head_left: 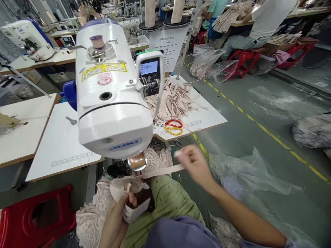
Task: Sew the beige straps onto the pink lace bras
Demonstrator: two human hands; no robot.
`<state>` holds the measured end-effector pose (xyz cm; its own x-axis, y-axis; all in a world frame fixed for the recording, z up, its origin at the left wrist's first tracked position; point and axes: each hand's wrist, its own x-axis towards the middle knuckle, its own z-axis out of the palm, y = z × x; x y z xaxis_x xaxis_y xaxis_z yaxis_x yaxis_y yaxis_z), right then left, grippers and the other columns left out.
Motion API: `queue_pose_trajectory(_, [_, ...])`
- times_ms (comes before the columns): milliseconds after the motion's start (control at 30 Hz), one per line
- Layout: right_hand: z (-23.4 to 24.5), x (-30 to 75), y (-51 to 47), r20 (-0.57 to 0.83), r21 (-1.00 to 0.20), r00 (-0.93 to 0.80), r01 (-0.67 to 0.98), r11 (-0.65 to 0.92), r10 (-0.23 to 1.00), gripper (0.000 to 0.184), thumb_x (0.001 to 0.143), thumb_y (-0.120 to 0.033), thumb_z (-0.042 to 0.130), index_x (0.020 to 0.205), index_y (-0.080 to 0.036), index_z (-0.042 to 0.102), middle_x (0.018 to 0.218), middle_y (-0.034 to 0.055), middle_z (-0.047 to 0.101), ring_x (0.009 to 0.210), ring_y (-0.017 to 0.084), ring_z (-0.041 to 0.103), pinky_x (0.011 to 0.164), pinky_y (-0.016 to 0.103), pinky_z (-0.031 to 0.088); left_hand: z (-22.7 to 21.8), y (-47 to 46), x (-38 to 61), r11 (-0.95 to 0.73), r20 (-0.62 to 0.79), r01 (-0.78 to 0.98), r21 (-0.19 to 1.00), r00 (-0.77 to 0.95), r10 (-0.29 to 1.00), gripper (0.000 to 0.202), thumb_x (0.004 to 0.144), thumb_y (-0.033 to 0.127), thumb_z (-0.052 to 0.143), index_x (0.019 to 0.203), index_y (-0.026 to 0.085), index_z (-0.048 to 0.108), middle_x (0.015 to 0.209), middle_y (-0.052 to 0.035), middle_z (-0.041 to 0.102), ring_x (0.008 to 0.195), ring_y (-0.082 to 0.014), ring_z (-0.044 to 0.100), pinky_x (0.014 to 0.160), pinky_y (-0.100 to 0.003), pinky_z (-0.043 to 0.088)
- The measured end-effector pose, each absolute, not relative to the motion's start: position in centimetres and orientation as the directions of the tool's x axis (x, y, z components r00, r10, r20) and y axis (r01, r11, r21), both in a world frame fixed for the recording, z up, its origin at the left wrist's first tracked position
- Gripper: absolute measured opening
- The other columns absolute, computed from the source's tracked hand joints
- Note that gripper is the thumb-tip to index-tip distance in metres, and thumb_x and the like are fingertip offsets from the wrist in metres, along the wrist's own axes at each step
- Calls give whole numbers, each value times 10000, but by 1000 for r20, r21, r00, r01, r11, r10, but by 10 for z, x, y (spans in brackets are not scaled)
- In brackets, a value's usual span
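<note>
In front of me stands a white JUKI sewing machine (113, 120). Below its head, over my lap, my left hand (122, 205) is closed on a beige bra (117, 191), whose smooth fabric folds around the fingers. A beige strap (162, 171) stretches from the bra towards the right. Its far end is pinched in my right hand (195, 163), slightly blurred, out beyond the table's front edge. Something small and whitish shows at those fingertips. Lace bra cups (157, 158) lie under the machine head, and more lace bras (89, 220) hang in a heap beside my left forearm.
Red-and-yellow-handled scissors (173, 127) lie on the white table (207, 117), before a pile of beige straps (173, 101). A red stool (38, 217) is at lower left. Clear plastic bags (253, 172) spread over the floor at right. Other people sit at work behind.
</note>
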<state>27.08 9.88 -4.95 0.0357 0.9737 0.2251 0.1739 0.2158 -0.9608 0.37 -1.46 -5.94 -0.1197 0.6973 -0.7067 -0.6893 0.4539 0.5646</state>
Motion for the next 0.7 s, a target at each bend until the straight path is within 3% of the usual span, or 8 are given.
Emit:
queue_pose_trajectory(67, [-42,296,112,259,-962,467,44,270,845,214,833,-310,702,874,-247,502,749,-48,530,512,94,444,454,216,345,-60,-10,-6,351,-793,-806,477,-222,567,129,897,137,599,1016,138,650,685,8,648,581,-89,627,592,-189,542])
queue_pose_trajectory(133, [-38,311,116,295,-938,618,41,345,729,229,829,-330,722,912,-266,518,744,-48,539,492,104,424,448,238,332,-60,-7,-4,292,-834,-857,425,-245,495,167,958,108,472,974,143,634,668,22,640,533,-45,616,589,-151,547])
queue_pose_trajectory(200, [-40,308,109,365,-931,473,192,310,802,141,865,-328,691,927,-259,585,777,-15,606,556,132,511,497,261,394,-59,-5,10,277,-833,-880,387,-205,513,169,963,125,474,877,144,619,603,47,586,475,-25,567,568,-141,538])
queue_pose_trajectory(267, [-45,289,93,390,-864,81,377,334,917,49,914,-284,633,914,-241,655,824,16,675,689,164,618,600,282,477,-57,-5,31,280,-806,-881,381,-167,568,97,885,162,634,794,149,601,580,64,552,445,-26,514,514,-148,512])
queue_pose_trajectory(367, [-51,249,65,406,-760,-405,348,549,819,133,954,-195,562,971,-238,687,871,26,714,798,156,669,703,260,523,-53,-4,60,289,-738,-848,445,-165,654,264,680,227,857,775,155,621,614,56,589,459,-39,493,460,-152,460])
queue_pose_trajectory(433, [-53,225,52,445,-738,-475,285,611,759,154,957,-170,552,1027,-232,675,887,33,715,790,142,667,697,240,524,-51,-3,69,301,-696,-802,515,-187,693,312,627,270,897,777,153,649,612,46,608,490,-54,524,491,-158,471])
queue_pose_trajectory(567, [-49,202,45,422,-734,-482,315,601,768,162,962,-173,526,1021,-223,668,876,43,716,768,153,661,676,258,524,-47,-4,70,321,-601,-645,693,-272,752,297,657,334,872,822,158,700,592,39,623,560,-103,599,591,-207,519])
queue_pose_trajectory(700, [-48,200,48,361,-763,-463,352,542,810,162,974,-206,515,1001,-226,673,883,53,720,786,169,669,694,281,535,-46,-5,69,283,-462,-429,858,-402,791,449,714,417,812,1066,152,722,862,-46,755,869,-211,707,806,-308,559])
